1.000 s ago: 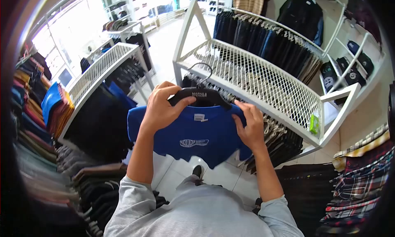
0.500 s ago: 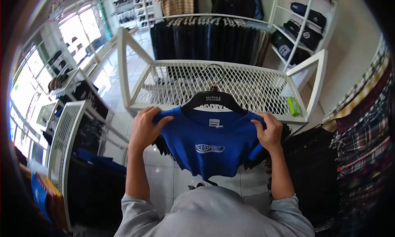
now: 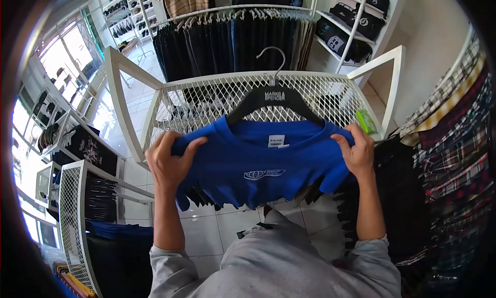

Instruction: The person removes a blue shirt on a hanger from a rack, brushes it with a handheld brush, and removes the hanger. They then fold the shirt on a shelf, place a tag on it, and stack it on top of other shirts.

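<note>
A blue shirt [image 3: 268, 166] with a small white print and a neck label hangs on a black hanger [image 3: 276, 99], spread between both hands. On the left, my left hand [image 3: 168, 158] pinches one shoulder of the shirt between thumb and fingers. The opposite shoulder is gripped the same way by my right hand [image 3: 356, 148]. Metal hook of the hanger points up, above a white mesh shelf [image 3: 181, 83].
A bright green packet [image 3: 366, 122] lies at the shelf's right end. Dark trousers [image 3: 227, 44] hang on a rail behind. Plaid shirts [image 3: 460, 163] hang at the right; black bags [image 3: 351, 26] fill a side rack. Another mesh rack [image 3: 72, 215] stands left.
Both hands have moved apart and the shirt appears wider and closer, its hanger higher in view. The camera view has shifted, too.
</note>
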`<state>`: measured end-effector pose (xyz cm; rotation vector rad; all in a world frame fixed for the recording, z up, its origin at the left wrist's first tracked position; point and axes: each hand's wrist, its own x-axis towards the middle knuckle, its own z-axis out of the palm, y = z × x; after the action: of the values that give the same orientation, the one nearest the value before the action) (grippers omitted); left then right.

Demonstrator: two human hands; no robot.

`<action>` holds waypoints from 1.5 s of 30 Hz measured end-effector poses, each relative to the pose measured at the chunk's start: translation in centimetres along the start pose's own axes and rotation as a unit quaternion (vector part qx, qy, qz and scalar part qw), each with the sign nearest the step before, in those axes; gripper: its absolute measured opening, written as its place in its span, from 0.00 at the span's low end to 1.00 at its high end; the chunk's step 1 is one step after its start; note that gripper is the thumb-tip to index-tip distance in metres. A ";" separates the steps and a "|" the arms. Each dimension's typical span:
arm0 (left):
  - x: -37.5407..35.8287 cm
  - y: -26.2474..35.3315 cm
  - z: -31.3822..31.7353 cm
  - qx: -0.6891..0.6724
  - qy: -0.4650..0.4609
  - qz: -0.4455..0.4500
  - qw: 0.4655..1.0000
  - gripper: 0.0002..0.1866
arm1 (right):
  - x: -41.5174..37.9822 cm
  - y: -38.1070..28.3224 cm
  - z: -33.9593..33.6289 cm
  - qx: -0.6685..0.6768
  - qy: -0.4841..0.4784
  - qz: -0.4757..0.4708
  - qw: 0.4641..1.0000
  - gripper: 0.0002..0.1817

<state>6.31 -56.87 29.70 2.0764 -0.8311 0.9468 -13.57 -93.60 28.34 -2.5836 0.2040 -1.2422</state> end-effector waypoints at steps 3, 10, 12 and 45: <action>4.4 0.0 -0.6 0.009 -0.014 0.025 1.000 0.24 | 3.9 0.4 -0.4 -0.013 0.013 -0.033 0.999 0.19; 14.7 -1.2 0.4 0.065 -0.077 0.009 0.995 0.21 | 16.3 1.3 0.8 0.002 -0.032 -0.064 0.997 0.13; 17.6 -2.2 2.2 0.068 -0.089 -0.012 0.994 0.22 | 19.9 2.5 2.4 0.038 -0.057 -0.070 0.995 0.12; 16.3 -24.7 32.3 -0.262 -0.278 -0.346 0.857 0.31 | 24.3 14.6 38.4 0.073 -0.258 0.023 0.963 0.25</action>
<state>45.59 -73.12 19.09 1.9138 -0.4515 -0.2708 31.42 -106.52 19.19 -2.6459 0.0628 -0.5111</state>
